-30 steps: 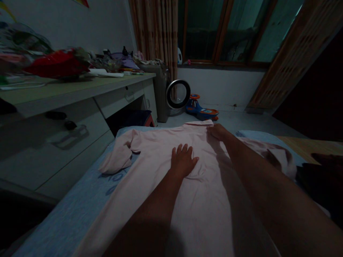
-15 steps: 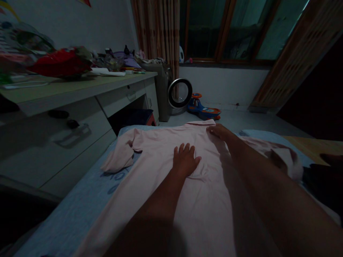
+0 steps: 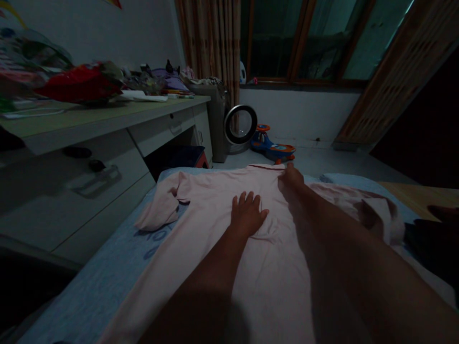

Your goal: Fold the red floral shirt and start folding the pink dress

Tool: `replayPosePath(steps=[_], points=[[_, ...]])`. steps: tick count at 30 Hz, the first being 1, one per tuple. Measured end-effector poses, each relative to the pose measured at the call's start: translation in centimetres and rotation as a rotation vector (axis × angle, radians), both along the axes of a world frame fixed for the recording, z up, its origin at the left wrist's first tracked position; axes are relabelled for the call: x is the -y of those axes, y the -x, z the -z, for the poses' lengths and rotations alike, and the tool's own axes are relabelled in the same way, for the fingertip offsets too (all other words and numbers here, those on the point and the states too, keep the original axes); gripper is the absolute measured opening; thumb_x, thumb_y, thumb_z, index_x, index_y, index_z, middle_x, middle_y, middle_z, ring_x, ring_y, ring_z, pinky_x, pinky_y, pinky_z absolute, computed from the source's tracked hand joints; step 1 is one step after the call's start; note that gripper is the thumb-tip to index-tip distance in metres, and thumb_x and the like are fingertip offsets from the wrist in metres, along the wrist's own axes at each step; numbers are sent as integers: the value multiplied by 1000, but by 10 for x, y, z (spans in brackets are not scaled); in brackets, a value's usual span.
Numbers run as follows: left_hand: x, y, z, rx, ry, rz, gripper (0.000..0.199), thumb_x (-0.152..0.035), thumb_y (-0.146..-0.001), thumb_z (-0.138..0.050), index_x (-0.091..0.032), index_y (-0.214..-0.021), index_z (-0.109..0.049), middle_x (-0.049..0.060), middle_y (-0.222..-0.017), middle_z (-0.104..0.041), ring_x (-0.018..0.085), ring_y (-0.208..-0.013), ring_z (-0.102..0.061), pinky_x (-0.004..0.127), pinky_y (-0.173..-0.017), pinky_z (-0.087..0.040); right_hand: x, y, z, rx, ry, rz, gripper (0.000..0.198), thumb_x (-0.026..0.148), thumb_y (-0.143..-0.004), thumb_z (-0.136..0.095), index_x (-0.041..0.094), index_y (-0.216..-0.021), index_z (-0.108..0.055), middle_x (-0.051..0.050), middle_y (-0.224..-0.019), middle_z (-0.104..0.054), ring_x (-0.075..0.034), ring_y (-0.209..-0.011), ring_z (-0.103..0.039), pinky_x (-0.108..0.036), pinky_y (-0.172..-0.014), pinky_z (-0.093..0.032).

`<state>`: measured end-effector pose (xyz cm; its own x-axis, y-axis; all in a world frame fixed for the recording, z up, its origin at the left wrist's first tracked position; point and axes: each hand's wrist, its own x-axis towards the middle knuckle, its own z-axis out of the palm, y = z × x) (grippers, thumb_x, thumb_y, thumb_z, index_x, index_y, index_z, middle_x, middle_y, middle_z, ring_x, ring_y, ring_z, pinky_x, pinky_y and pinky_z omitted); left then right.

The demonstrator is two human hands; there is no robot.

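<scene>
A pale pink long-sleeved shirt (image 3: pixel 215 224) lies spread over the blue bed cover (image 3: pixel 103 282), its collar (image 3: pixel 263 166) at the far end. One sleeve (image 3: pixel 159 205) is bent at the left; the other (image 3: pixel 382 210) lies crumpled at the right. My left hand (image 3: pixel 247 215) rests flat on the middle of the shirt, fingers spread, beside a few wrinkles. At the right end of the collar, my right hand (image 3: pixel 292 177) has its fingers closed on the fabric. The fingertips are partly hidden by the hand itself.
A desk (image 3: pixel 118 117) with drawers runs along the left, cluttered with a red bag (image 3: pixel 81 83) and other items. Beyond stand a washing machine with its round door (image 3: pixel 241 125) open and a blue-orange ride-on toy (image 3: pixel 272 148). Dark objects (image 3: pixel 430 239) lie at the right edge.
My right hand has shifted slightly at the collar, its fingers now curled on the collar's end, and the collar's edge looks a little lower. My left hand stays in place.
</scene>
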<state>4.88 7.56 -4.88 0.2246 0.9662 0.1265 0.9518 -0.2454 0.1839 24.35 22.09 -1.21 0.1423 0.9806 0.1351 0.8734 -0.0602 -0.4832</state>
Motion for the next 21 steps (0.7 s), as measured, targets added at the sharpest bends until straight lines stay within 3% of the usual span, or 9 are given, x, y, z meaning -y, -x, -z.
replayPosePath(steps=[3,5,9,12,18,21], points=[[0,0,0,1,3,0,64,-60,-96,-32,-26,-148,-41,7,-160,-36,31,-149,-25,57,-120,-20,19,8,6,247,-176,92,55,29,-91,-50,9,-141,-40,-26,-138,-48,-38,-130,-41,-50,-106,-30],[0,0,0,2,-8,0,64,-60,-96,-32,-26,-148,-42,7,-160,-36,32,-148,-26,57,-119,-20,31,10,9,394,-223,-3,49,33,-94,-43,8,-136,-46,-26,-137,-49,-38,-129,-42,-50,-106,-31],[0,0,0,1,-21,-1,63,-60,-95,-33,-26,-148,-42,6,-159,-37,31,-148,-27,55,-120,-21,42,-4,19,483,-52,-289,39,39,-97,-40,16,-120,-61,-19,-132,-58,-33,-121,-52,-49,-101,-37],[1,0,-1,0,-14,0,62,-59,-96,-32,-26,-148,-42,6,-159,-37,30,-148,-27,55,-120,-21,39,-27,25,456,16,-359,41,40,-98,-38,21,-129,-57,-15,-146,-50,-31,-130,-47,-52,-104,-35],[0,2,-1,7,2,10,63,-60,-96,-30,-26,-148,-42,6,-159,-37,30,-148,-28,55,-120,-22,36,-71,20,384,-108,-169,44,29,-96,-39,12,-133,-57,-19,-136,-59,-28,-124,-53,-39,-105,-36],[0,1,-1,5,-12,9,63,-60,-96,-31,-25,-147,-43,6,-159,-38,30,-148,-27,56,-119,-22,40,-87,13,459,-14,-59,37,29,-94,-47,14,-122,-65,-19,-123,-66,-32,-117,-57,-44,-102,-36]])
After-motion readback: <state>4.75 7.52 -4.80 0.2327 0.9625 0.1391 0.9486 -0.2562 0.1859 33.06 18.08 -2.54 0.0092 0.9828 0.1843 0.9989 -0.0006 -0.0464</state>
